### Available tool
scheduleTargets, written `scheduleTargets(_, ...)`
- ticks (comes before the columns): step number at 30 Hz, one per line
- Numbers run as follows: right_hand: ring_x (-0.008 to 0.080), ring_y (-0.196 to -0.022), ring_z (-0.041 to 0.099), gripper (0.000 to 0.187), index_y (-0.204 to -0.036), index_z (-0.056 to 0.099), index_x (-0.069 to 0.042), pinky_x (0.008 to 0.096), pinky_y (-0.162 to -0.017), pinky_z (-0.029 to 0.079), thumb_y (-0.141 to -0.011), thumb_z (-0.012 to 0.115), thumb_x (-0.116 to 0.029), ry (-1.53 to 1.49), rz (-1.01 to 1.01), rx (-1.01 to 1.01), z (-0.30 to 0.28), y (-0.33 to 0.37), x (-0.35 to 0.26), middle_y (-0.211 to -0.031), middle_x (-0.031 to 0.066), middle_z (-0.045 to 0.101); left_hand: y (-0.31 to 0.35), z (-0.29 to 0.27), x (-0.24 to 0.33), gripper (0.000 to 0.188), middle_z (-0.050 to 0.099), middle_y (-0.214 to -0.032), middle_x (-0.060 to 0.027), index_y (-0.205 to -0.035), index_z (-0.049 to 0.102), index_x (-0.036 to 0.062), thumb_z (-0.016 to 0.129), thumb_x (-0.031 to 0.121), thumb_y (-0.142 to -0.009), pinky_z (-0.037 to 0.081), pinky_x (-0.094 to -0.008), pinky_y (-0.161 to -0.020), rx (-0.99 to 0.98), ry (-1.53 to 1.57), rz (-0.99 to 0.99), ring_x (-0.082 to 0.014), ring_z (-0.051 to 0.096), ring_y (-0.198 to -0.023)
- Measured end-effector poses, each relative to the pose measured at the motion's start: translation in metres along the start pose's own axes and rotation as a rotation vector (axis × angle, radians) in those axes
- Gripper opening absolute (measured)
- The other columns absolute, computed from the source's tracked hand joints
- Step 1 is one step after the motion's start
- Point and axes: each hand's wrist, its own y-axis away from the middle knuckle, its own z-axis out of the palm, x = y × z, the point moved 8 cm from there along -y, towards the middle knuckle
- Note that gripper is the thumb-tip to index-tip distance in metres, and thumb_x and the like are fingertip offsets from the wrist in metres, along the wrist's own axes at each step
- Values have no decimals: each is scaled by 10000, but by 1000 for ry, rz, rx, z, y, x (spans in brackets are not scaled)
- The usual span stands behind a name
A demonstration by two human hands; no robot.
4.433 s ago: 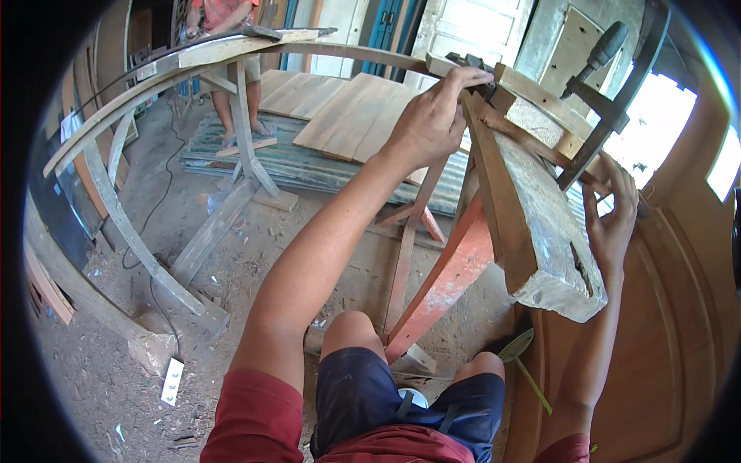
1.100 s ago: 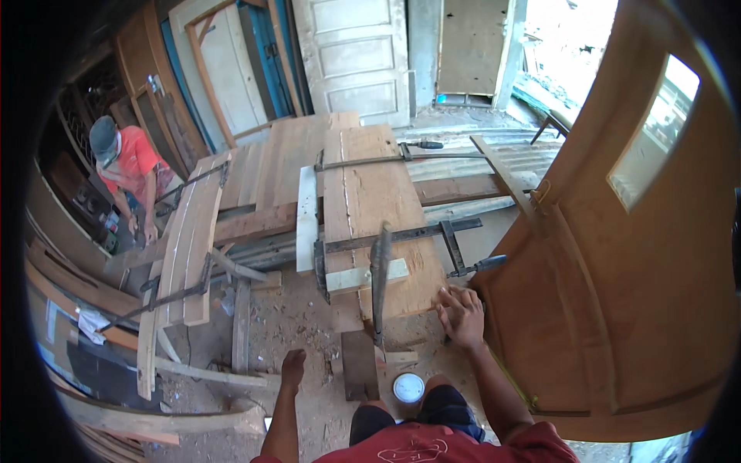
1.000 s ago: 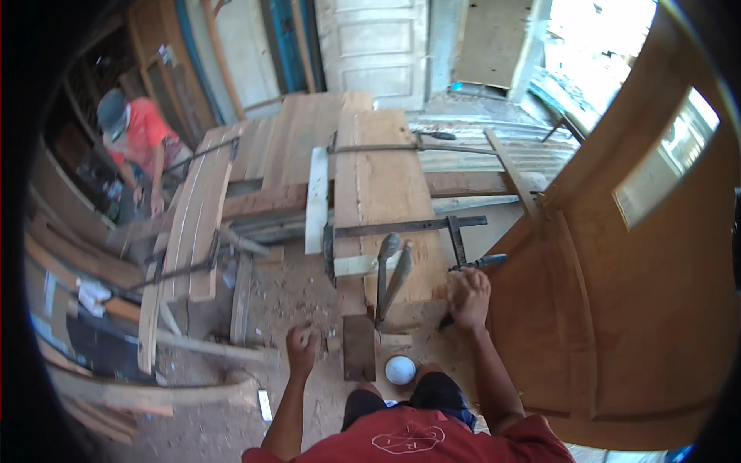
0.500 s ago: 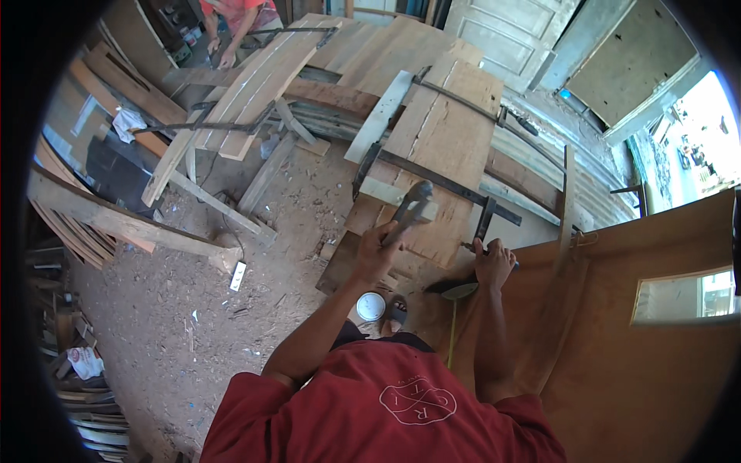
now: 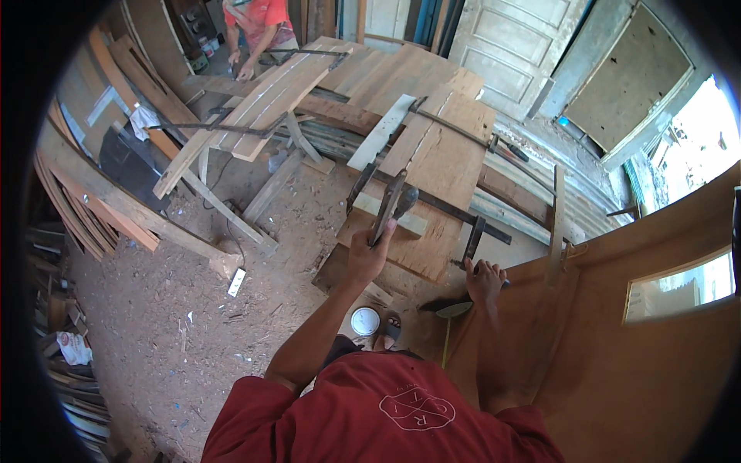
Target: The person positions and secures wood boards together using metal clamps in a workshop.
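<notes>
My left hand (image 5: 365,258) is closed round a long, dark tool (image 5: 392,202) with a rounded end, raised over the near end of a wide board (image 5: 444,154); its exact kind is unclear. A bar clamp (image 5: 440,202) runs across that board, its sliding jaw hanging past the right edge. My right hand (image 5: 485,282) is closed round the clamp's screw handle beside this jaw. A short pale wood block (image 5: 413,225) lies on the board below the clamp bar. Farther up, a second bar clamp (image 5: 451,127) crosses the board.
At the far left, a person (image 5: 258,35) in a red shirt works beside clamped boards (image 5: 270,104). A brown door panel (image 5: 602,339) stands close on my right. A white bucket (image 5: 365,321) sits by my foot. Shavings and a power strip (image 5: 237,282) lie on the floor.
The tool in my left hand has swung left and now points more upright. My right hand stays at the clamp handle, its fingers shifted slightly. The whole view has moved a little.
</notes>
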Motion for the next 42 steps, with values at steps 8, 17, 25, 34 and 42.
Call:
scheduleTargets(8, 320, -1044, 621, 539, -871, 707, -48, 486, -1016, 372, -1002, 540, -543, -32, -21, -35, -17, 61, -26, -971, 106, 732, 43, -41, -34, 684, 335, -493, 29, -527, 452, 37, 655, 472, -1014, 265, -367, -467, -15, 88, -139, -55, 341, -507)
scheduleTargets(17, 300, -1020, 614, 482, -827, 694, -68, 482, -1031, 359, -1001, 566, -498, -17, 85, -80, -35, 113, -44, -937, 102, 733, 87, -83, -13, 624, 373, -501, 67, -554, 488, 51, 645, 421, -1032, 260, -328, -453, -96, 32, -105, -30, 350, -518)
scheduleTargets(25, 302, -926, 595, 432, -803, 664, -75, 478, -1021, 344, -989, 586, -457, -17, -10, 26, -54, 145, -62, -846, 93, 690, 119, -102, -1, 628, 387, -514, 34, -570, 467, 57, 579, 424, -1067, 262, -328, -463, -256, 80, -162, -62, 356, -499)
scheduleTargets(34, 290, -925, 595, 438, -755, 657, -103, 477, -1026, 335, -975, 593, -477, 20, 46, -20, -51, 188, -80, -830, 81, 693, 140, -138, 5, 546, 437, -566, 47, -639, 542, 34, 612, 382, -1054, 332, -287, -480, -274, 207, -243, -47, 416, -527)
scheduleTargets(42, 295, -965, 585, 444, -779, 672, -120, 485, -1057, 309, -984, 579, -503, 14, 55, -67, -51, 208, -89, -830, 84, 684, 150, -158, 7, 469, 387, -579, 50, -673, 558, 11, 626, 276, -1053, 287, -305, -482, -269, 348, -26, -50, 340, -544)
